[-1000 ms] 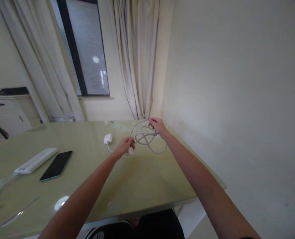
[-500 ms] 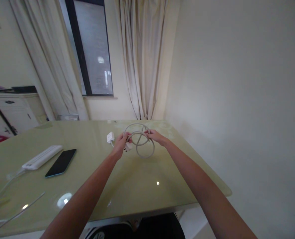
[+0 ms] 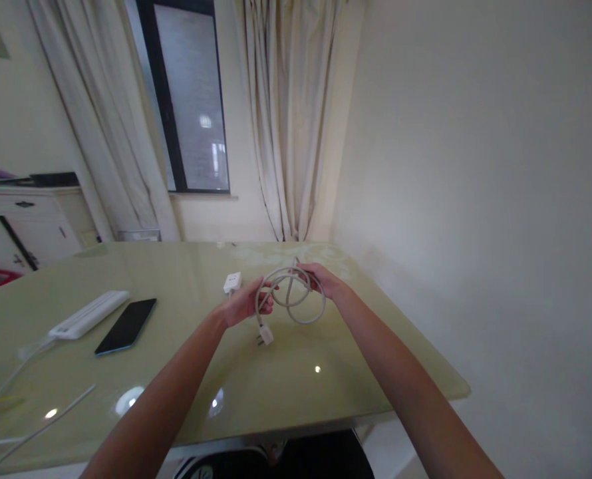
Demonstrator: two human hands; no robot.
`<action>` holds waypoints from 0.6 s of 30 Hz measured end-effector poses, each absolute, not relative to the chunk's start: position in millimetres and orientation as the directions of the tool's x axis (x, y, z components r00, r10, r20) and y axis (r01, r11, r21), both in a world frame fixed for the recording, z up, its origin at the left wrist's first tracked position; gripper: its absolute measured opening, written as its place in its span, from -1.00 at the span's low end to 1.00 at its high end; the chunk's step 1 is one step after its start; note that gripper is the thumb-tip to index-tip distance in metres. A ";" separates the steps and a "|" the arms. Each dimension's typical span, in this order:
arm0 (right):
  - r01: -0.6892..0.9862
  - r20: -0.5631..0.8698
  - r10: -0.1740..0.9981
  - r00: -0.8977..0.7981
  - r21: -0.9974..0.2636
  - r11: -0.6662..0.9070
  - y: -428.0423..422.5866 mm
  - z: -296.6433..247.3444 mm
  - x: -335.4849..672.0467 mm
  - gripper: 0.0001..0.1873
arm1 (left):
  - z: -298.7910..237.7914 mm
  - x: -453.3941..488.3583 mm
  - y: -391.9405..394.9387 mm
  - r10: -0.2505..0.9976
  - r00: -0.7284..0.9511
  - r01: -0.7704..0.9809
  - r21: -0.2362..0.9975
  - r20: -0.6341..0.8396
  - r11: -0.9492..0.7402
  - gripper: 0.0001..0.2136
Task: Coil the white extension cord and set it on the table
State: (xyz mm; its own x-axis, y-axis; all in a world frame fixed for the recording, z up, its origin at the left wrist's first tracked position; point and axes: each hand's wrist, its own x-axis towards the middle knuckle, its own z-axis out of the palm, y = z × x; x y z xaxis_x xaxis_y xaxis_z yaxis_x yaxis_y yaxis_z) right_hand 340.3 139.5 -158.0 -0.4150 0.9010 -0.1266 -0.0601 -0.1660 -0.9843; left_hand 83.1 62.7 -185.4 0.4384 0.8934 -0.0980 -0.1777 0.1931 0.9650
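Observation:
A pale grey power cord (image 3: pixel 303 322) hangs in loose loops between my two hands, over the table. My left hand (image 3: pixel 241 305) has its thumb and fingers around the left side of the loops. From that side a white two-pin plug (image 3: pixel 266 334) dangles just below the fingers. The cord's other end seems to be the white block-shaped socket (image 3: pixel 233 282), behind my left hand; their join is partly hidden. Pinched in my right hand (image 3: pixel 323 278) is the upper right part of the loops, with some fingers hidden behind the cord.
On the left of the glossy greenish table (image 3: pixel 366 372) lie a white power strip (image 3: pixel 89 315) and a dark phone (image 3: pixel 126 326). A loose white cable (image 3: pixel 51 420) is near the front left edge. A wall (image 3: pixel 475 233) borders the right side.
The loops have shifted slightly right and down. The plug, earlier close under my left hand, now hangs lower and points down-left. My left hand's fingers have loosened and turned.

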 end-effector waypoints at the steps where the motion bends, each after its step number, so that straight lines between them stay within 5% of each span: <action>1: -0.087 -0.090 0.912 -0.400 -0.987 -0.136 138.8 -161.2 340.6 -0.76 | -187.7 84.2 62.5 0.900 0.427 -0.166 0.970 -0.089 0.175 -0.50; 7: -0.380 0.101 0.987 -0.123 -0.924 0.047 137.6 -184.7 343.5 -0.66 | -195.7 85.2 63.6 0.958 0.276 0.088 0.990 0.081 -0.109 -0.38; 11: -0.444 0.119 0.988 0.096 -0.884 0.149 134.8 -207.8 341.0 -0.58 | -204.1 86.7 62.2 0.962 0.210 0.232 0.947 0.173 -0.221 -0.50; 15: -0.374 0.089 0.969 0.230 -0.911 0.173 128.9 -231.0 340.6 -0.54 | -221.8 97.2 62.7 0.947 0.059 0.327 0.890 0.315 -0.317 -0.63; 18: -0.155 0.143 0.934 0.328 -0.967 0.202 123.4 -242.0 343.4 -0.56 | -231.7 105.2 64.0 0.929 -0.054 0.326 0.886 0.365 -0.329 -0.69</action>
